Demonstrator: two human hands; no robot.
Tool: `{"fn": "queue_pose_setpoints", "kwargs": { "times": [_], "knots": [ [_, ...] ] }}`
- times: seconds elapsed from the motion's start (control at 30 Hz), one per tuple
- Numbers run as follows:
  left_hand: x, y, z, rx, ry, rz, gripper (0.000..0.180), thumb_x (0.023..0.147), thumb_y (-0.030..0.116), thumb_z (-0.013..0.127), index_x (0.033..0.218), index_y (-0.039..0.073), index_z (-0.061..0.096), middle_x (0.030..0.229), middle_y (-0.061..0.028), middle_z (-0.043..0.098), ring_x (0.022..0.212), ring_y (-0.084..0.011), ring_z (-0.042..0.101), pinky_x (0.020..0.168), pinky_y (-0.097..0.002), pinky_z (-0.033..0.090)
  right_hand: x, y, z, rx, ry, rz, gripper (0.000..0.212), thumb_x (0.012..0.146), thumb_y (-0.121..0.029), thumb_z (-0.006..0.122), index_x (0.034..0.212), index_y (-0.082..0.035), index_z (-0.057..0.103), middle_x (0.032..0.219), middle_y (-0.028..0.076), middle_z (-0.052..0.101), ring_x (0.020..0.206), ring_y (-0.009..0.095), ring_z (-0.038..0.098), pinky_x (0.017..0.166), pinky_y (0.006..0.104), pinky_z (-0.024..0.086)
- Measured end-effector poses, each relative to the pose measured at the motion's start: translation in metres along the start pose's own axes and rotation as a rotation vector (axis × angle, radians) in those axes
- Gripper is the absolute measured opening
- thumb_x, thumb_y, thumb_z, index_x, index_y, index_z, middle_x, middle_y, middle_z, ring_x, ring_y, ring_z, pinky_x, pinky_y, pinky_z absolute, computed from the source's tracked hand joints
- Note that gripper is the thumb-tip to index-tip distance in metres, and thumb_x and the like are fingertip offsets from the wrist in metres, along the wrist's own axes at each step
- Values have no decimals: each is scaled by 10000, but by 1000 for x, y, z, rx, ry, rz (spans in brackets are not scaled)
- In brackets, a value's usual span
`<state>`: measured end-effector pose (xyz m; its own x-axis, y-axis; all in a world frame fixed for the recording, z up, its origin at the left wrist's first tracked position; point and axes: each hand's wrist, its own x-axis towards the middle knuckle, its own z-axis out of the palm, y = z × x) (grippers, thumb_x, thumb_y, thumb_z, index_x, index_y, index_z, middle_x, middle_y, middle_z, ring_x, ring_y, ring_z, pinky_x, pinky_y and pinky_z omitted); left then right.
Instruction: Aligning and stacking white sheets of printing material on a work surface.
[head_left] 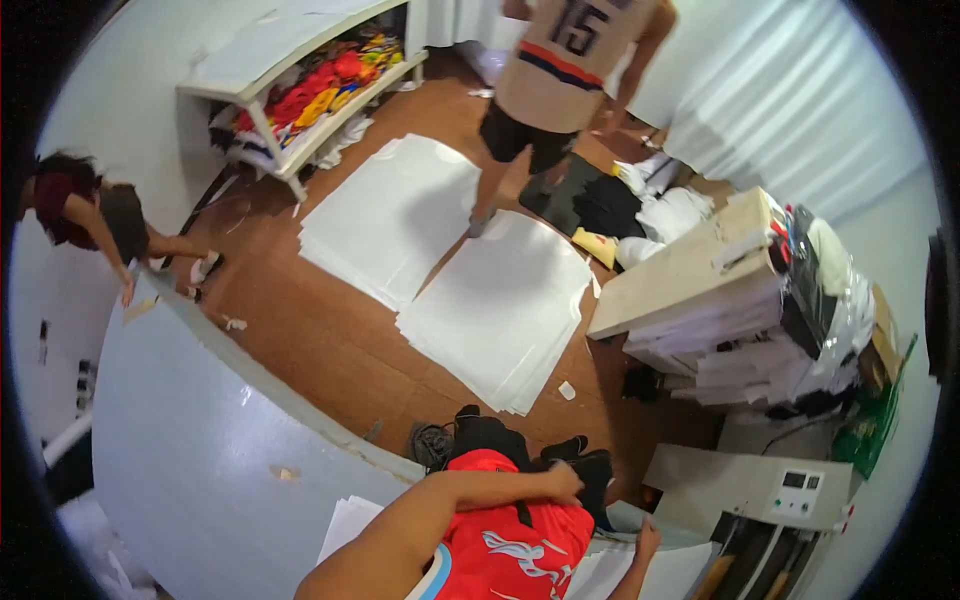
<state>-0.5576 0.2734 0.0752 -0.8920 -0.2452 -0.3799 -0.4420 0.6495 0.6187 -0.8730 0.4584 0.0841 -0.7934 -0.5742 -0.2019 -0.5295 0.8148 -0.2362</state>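
My left arm crosses in front of my red jersey (520, 548). At its end, my left hand (565, 483) hovers over my lap, its fingers loosely apart and bent, with nothing visible in them. Low on the right, my right hand (648, 541) is beside white sheets (660, 574). Its fingers are small and partly hidden, so their grip is unclear. More white sheets (347, 524) lie on the grey table (215, 450) by my left arm.
Two stacks of white cut pieces, one on the left (392, 215) and one nearer (500, 300), lie on the brown floor. A person in a numbered jersey (565, 70) stands by them; another (105, 215) touches the table's far end. A panelled machine (750, 485) stands right; a shelf (300, 150) holds colourful cloth.
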Motion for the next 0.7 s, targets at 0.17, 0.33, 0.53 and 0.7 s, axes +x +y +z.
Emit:
{"fn": "queue_pose_setpoints", "kwargs": {
  "times": [0.17, 0.33, 0.53, 0.7],
  "knots": [
    [-87, -140, 10, -404, 438, -480, 453, 795, 478, 563, 942, 70, 694, 893, -169, 685, 827, -374, 657, 704, -492, 522, 0, -195, 18, 88, -426, -177, 534, 870, -483, 596, 746, 35, 634, 669, 80, 599, 654, 175, 576, 621, 354, 443],
    [-262, -172, 70, -358, 1134, -1099, 447, 881, 401, 531, 1100, 19, 608, 1028, -202, 632, 979, -351, 602, 821, -470, 482, -24, -297, 77, 34, -614, -531, 528, 898, -482, 535, 1058, 2, 671, 974, 188, 680, 923, 286, 652, 817, 373, 475],
    [-360, -120, 92, -574, 1103, -1215, 452, 868, 354, 592, 1171, 19, 580, 1081, -215, 617, 1034, -356, 582, 851, -442, 474, 26, -321, 309, -566, -757, -1458, 592, 918, -524, 422, 957, 28, 635, 993, 265, 640, 956, 436, 609, 757, 475, 493],
    [-336, -147, 103, -689, 1133, -1326, 473, 876, 388, 588, 1181, 27, 582, 1095, -210, 625, 1023, -380, 588, 872, -447, 470, 51, -450, 303, -769, -1165, -1074, 489, 898, -431, 494, 991, 19, 662, 994, 222, 659, 916, 365, 623, 792, 446, 488]
  ]
}}
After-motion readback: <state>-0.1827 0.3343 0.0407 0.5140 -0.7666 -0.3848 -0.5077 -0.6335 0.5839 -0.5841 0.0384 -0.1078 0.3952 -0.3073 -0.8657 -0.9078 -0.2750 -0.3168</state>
